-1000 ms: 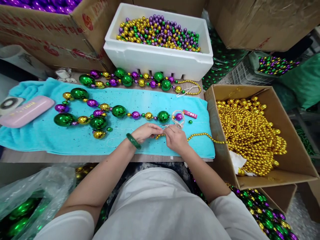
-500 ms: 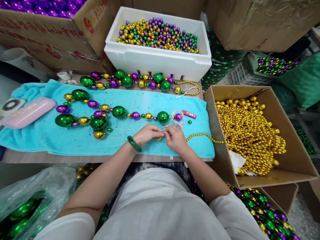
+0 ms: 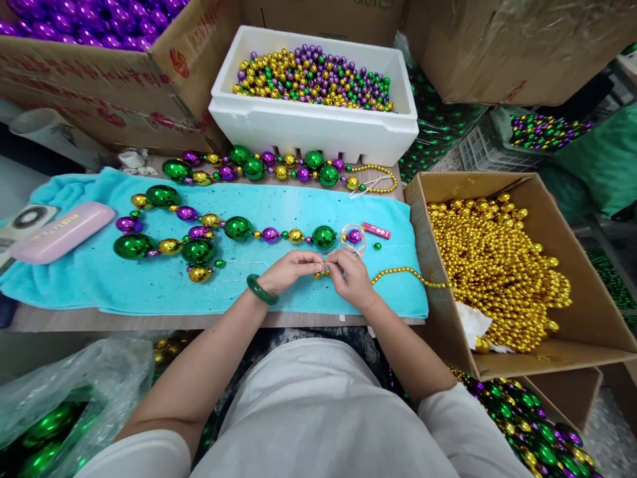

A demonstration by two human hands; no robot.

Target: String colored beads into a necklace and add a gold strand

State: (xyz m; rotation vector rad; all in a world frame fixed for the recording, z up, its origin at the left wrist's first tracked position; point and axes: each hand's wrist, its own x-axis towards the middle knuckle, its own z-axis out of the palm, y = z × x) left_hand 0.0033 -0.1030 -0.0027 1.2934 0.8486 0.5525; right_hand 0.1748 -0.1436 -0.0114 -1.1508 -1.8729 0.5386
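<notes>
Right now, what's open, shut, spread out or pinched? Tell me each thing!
Left hand, fingertips pinched together
Right hand, fingers curled closed
Cardboard box, open, holding gold beads
Gold strand, trailing from that box to the right hand
Foam box, open, holding mixed beads
Pink case, looks shut
Blue towel, spread out, dark-speckled

On my remote feed, I see the left hand (image 3: 293,269) and right hand (image 3: 352,280) pinching together at gold beads (image 3: 321,274) above a turquoise towel (image 3: 159,285); beyond, a gold strand (image 3: 404,269) enters the cardboard box (image 3: 592,309).
</notes>
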